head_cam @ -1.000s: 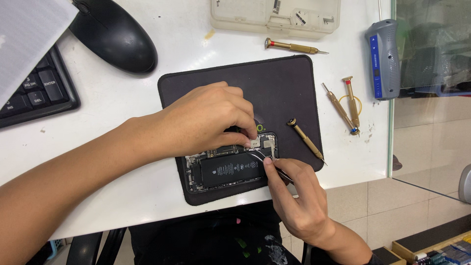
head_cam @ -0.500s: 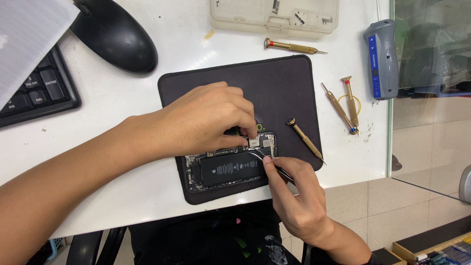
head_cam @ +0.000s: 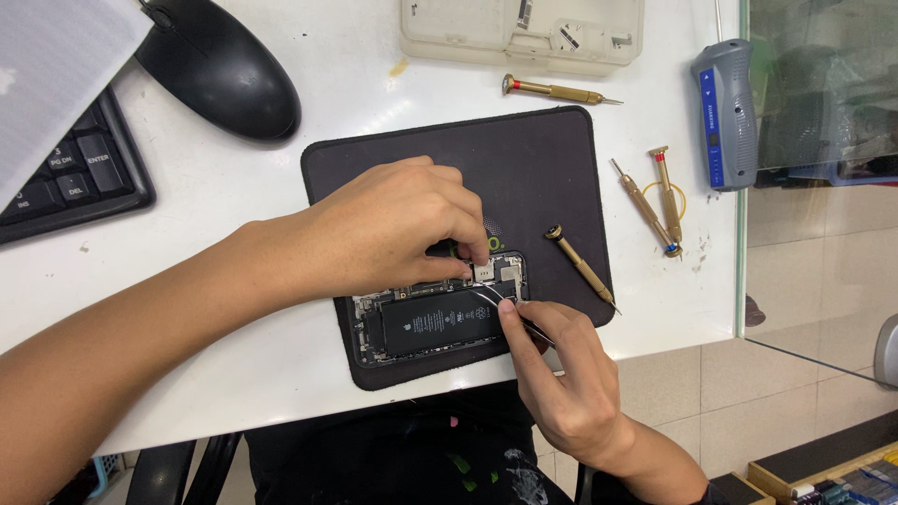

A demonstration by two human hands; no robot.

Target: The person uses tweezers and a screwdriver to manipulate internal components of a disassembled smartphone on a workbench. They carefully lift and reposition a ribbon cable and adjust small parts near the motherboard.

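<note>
An opened phone (head_cam: pixel 432 323) with its black battery showing lies on a dark work mat (head_cam: pixel 524 178) near the table's front edge. My left hand (head_cam: pixel 393 229) rests over the phone's far edge, fingertips pressing on its upper right corner. My right hand (head_cam: pixel 561 374) comes up from below and grips thin metal tweezers (head_cam: pixel 496 297), whose tips touch the parts beside the battery's right end.
A brass screwdriver (head_cam: pixel 580 266) lies on the mat's right side, two more (head_cam: pixel 655 196) on the white table beyond, another (head_cam: pixel 557 91) above the mat. A black mouse (head_cam: pixel 220 65), keyboard (head_cam: pixel 70 178), beige parts box (head_cam: pixel 519 28) and grey-blue tool (head_cam: pixel 722 112) sit around.
Both hands stay in place on the phone; the tweezers' tips shift only slightly near the battery's right end.
</note>
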